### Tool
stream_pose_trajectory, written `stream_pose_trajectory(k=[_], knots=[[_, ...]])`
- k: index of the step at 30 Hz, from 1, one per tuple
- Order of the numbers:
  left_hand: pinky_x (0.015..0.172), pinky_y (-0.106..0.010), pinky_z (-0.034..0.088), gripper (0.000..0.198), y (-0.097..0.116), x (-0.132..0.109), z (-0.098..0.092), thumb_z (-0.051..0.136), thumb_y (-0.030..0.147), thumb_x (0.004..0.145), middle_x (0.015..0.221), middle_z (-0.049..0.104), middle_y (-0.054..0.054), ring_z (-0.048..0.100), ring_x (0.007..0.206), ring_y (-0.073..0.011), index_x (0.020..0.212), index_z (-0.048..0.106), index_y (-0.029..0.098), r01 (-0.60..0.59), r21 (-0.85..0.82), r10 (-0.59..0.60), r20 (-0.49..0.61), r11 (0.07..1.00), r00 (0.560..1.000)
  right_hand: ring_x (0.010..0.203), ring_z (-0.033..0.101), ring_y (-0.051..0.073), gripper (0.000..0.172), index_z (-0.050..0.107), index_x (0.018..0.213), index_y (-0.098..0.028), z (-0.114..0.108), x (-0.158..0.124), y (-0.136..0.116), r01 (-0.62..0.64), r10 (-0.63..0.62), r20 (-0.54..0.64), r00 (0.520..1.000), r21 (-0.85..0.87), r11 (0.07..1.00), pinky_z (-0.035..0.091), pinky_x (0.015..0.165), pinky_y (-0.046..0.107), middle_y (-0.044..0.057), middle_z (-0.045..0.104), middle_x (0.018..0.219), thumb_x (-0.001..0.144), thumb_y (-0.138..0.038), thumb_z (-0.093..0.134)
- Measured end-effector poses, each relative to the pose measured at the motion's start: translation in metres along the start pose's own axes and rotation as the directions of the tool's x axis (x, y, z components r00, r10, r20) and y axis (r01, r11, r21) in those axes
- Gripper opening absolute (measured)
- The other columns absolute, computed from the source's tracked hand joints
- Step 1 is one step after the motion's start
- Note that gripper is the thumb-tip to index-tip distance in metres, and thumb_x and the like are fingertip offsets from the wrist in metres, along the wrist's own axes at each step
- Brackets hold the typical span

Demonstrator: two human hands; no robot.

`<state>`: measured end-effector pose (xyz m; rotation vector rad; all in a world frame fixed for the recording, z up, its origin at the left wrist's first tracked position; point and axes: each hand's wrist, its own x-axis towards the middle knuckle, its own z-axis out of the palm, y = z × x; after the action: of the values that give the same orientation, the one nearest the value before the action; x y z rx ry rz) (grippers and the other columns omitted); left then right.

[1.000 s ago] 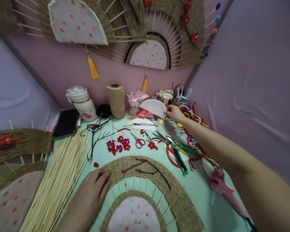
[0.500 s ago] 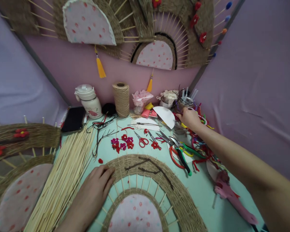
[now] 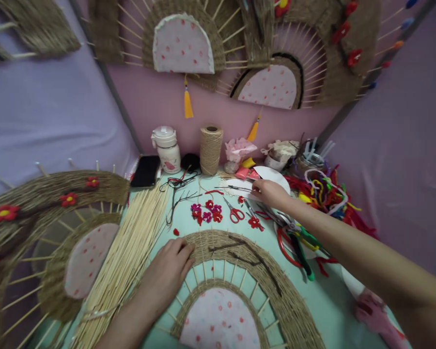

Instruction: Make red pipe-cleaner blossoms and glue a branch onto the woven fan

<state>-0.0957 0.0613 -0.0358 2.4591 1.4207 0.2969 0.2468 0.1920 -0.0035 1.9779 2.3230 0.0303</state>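
My left hand (image 3: 174,259) lies on the left part of a woven twine arch (image 3: 218,242), its fingers lightly bent and not wrapped round anything. Dark twigs (image 3: 254,259) lie across the arch, and thin sticks join it to a dotted pale half-circle (image 3: 221,317). Over the back of the table, my right hand (image 3: 271,193) has its fingertips closed at the right end of slim dark tweezers (image 3: 234,187), which lie over white paper. Its fingers hide that end. Red-handled scissors (image 3: 236,214) and small red and purple flowers (image 3: 207,212) lie between the hands.
Shears and pliers (image 3: 294,247) lie under my right forearm, beside colourful pipe cleaners (image 3: 334,194). A bundle of thin sticks (image 3: 131,242) is at left. A twine spool (image 3: 211,150), a white bottle (image 3: 167,150) and a phone (image 3: 145,171) stand or lie at the back. A pink glue gun (image 3: 376,315) is at right.
My right hand has moved left from the pipe cleaners and jar to the tweezers. The view has turned left. My left hand stays on the arch.
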Motion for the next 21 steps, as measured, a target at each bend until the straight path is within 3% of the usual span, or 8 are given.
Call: stream_pose_trajectory(k=[6,14,21], knots=[[0.091,-0.043,0.050,0.026,0.014,0.000,-0.013,0.046,0.024,0.096,0.111,0.062,-0.011,0.057,0.105,-0.0251,0.111,0.066,0.017,0.069,0.032,-0.072,0.110,0.997,0.991,0.092,0.063,0.025,0.023,0.067,0.094,-0.013,0.013,0.009,-0.012,0.041,-0.040,0.015,0.999,-0.062,0.997,0.043,0.069,0.029,0.018,0.068,0.103,0.091,-0.025,0.048],[0.089,-0.040,0.050,0.028,0.015,-0.005,-0.016,0.040,0.019,0.097,0.104,0.067,-0.010,0.061,0.098,-0.0228,0.097,0.068,0.015,0.055,0.036,-0.058,0.105,0.998,0.993,0.087,0.065,0.024,0.025,0.065,0.091,-0.014,0.028,0.019,0.000,0.082,-0.078,0.033,0.996,-0.137,0.987,0.040,0.066,0.030,0.016,0.070,0.095,0.094,-0.022,0.041],[0.087,-0.037,0.051,0.025,0.014,-0.007,-0.017,0.043,0.018,0.096,0.097,0.068,-0.007,0.062,0.094,-0.0218,0.091,0.067,0.016,0.012,0.050,-0.017,0.098,0.999,0.995,0.085,0.064,0.023,0.021,0.064,0.091,-0.014,0.016,0.014,0.001,0.022,-0.024,-0.014,1.000,-0.124,0.992,0.037,0.065,0.030,0.014,0.070,0.093,0.089,-0.017,0.044]])
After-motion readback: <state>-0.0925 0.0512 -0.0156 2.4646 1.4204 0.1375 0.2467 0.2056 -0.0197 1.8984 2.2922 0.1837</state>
